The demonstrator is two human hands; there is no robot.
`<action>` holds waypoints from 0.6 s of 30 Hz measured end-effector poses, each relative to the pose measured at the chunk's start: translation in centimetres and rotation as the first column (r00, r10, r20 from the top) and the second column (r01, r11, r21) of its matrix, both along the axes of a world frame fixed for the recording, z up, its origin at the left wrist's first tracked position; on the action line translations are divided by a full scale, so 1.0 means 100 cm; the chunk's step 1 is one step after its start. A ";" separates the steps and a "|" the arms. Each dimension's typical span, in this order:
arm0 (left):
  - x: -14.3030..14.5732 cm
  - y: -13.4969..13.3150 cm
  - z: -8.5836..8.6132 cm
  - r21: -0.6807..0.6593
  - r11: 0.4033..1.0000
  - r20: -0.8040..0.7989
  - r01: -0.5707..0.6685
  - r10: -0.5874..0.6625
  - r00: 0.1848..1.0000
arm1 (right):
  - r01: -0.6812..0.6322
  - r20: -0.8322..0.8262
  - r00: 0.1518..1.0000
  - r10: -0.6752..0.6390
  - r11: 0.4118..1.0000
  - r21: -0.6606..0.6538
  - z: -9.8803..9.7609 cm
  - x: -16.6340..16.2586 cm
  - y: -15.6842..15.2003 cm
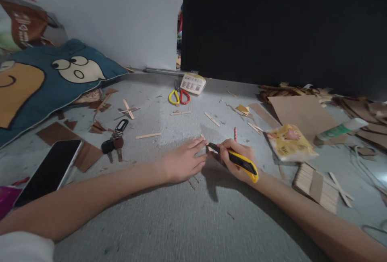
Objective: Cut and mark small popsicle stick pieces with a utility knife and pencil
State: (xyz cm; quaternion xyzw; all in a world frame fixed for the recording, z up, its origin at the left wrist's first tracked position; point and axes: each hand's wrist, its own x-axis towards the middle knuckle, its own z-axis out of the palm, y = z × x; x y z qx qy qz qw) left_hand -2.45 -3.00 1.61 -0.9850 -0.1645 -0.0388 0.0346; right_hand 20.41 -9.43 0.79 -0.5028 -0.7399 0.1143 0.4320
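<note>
My right hand is closed round a yellow and black utility knife, its tip pointing left and down to the grey floor. My left hand lies flat beside it, fingers stretched out and pressing on a small wooden stick piece right at the knife's tip. Most of that piece is hidden under the fingertips. A short red-striped stick lies just beyond my right hand.
Loose wooden sticks, keys, a phone, yellow-and-red scissors and a small box lie to the left and back. Cardboard sheets, a yellow packet, a glue tube and a stick panel are right. A blue cushion lies left.
</note>
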 end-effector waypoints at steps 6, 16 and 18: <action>0.002 -0.002 0.003 -0.001 1.000 -0.013 -0.008 0.008 1.000 | 0.066 -0.241 0.964 -0.112 0.979 -0.194 0.004 -0.010 -0.002; 0.001 -0.002 0.001 -0.053 0.998 0.008 -0.020 0.021 1.000 | -0.019 -0.630 0.739 -0.239 0.927 -0.374 -0.002 -0.010 0.008; 0.001 -0.002 0.001 -0.069 0.997 0.027 -0.023 0.025 0.999 | -0.002 -0.644 0.725 -0.243 0.935 -0.355 -0.003 -0.006 0.008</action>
